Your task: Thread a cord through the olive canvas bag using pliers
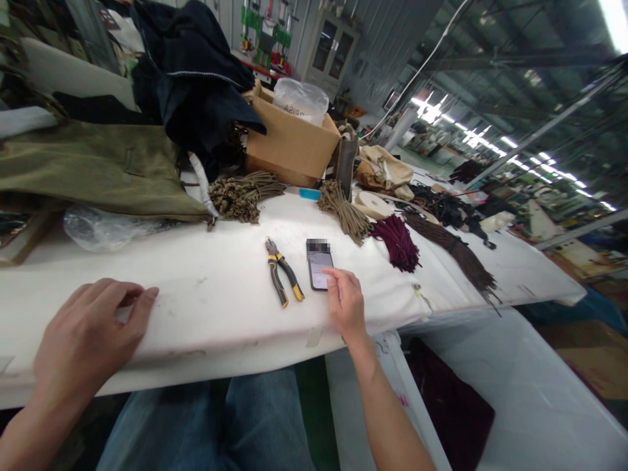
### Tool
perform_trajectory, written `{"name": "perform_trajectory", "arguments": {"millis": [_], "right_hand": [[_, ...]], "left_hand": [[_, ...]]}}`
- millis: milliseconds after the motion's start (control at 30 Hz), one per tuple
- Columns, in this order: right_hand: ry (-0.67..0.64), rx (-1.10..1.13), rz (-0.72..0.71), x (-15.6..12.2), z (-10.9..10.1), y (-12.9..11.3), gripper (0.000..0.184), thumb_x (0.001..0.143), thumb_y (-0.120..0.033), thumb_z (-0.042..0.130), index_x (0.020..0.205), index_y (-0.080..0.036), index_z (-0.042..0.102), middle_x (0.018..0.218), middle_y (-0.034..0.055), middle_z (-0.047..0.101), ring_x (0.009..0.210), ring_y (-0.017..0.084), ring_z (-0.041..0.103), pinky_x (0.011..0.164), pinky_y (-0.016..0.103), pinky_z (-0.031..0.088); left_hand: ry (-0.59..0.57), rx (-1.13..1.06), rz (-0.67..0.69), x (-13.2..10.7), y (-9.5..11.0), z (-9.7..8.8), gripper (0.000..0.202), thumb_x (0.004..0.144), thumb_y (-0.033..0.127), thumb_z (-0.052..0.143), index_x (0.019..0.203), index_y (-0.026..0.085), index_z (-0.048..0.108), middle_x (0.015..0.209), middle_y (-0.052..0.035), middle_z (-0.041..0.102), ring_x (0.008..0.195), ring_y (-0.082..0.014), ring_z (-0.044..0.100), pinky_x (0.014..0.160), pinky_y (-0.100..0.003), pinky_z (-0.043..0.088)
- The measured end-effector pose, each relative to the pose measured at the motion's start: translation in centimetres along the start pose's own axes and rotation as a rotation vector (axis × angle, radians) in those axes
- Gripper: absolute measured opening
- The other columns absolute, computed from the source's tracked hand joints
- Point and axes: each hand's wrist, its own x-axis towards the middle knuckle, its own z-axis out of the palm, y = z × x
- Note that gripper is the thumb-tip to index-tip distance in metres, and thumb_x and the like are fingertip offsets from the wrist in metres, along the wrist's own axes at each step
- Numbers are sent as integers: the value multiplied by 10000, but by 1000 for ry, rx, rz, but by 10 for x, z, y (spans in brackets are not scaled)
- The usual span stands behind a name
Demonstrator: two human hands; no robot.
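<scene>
My right hand (347, 302) is over the lower end of a smartphone (320, 269) that lies face up on the white-covered table. Its index finger reaches onto the lit screen, and the other fingers are loosely bent. Part of the display is pixelated. Just left of the phone lie pliers (283, 273) with black and yellow handles, jaws pointing away from me. My left hand (93, 330) rests on the table's near edge at the left, fingers loosely curled with a gap to the thumb. Nothing shows in it.
Bundles of olive cord (346, 212), maroon cord (396, 243) and brown cord (451, 248) lie at the right. Behind stand a cardboard box (292, 144) and piled dark cloth (196, 78). Olive fabric (98, 170) covers the back left. A white bin (530, 386) stands below right.
</scene>
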Motion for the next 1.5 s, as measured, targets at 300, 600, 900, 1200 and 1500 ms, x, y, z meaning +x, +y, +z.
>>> {"name": "perform_trajectory", "arguments": {"millis": [300,600,900,1200,1500], "right_hand": [[-22,-8,-12,2,-1,-4,310,1220,-331,496,1351,-254,766,1285,110,823,1221,312,732,1108,530,568],[-15,0,8,0,-1,-1,313,1229,-336,491,1362,-236,756,1293,116,814,1228,308,723,1103,518,561],[-31,-10,-4,1,-1,-3,309,1223,-333,496,1350,-247,765,1280,107,823,1219,311,729,1095,518,563],[-19,-5,2,0,-1,-3,309,1222,-341,498,1350,-248,763,1276,118,820,1227,320,724,1113,542,571],[-8,-10,0,-1,-1,-2,324,1218,-327,493,1374,-245,765,1290,125,819,1235,318,729,1119,546,578]], "left_hand": [[3,1,-8,-1,0,2,246,1138,465,588,1016,258,643,994,-105,745,998,-361,695,890,-457,507],[4,-3,3,-2,-2,1,264,1144,459,579,1029,236,661,993,-117,750,983,-360,699,891,-454,514],[8,3,-8,-2,0,0,258,1144,465,583,1034,244,658,1004,-115,752,1008,-365,705,897,-457,517],[6,-4,5,-1,-1,1,267,1147,463,583,1015,242,654,982,-115,747,977,-362,694,888,-458,507],[16,4,5,-2,-2,1,251,1141,458,596,1018,245,644,985,-106,740,972,-353,692,886,-451,505]]}}
